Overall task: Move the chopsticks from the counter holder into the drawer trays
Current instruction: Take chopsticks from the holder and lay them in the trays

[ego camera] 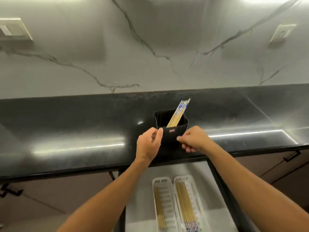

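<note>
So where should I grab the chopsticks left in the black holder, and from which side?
Probably take the chopsticks by their patterned upper ends, the only part clear of the black holder. They lean back and to the right, so come from above on that side and pull along the lean. The right hand is nearer; the left hand could steady the holder.

Both bare forearms reach forward and converge. The left hand [149, 143] is loosely curled, its thumb raised toward the right hand and its fingers bent inward. The right hand [194, 138], just beside it with a gap between, is half-closed, knuckles up, with fingertips [188, 149] curled underneath.
</note>
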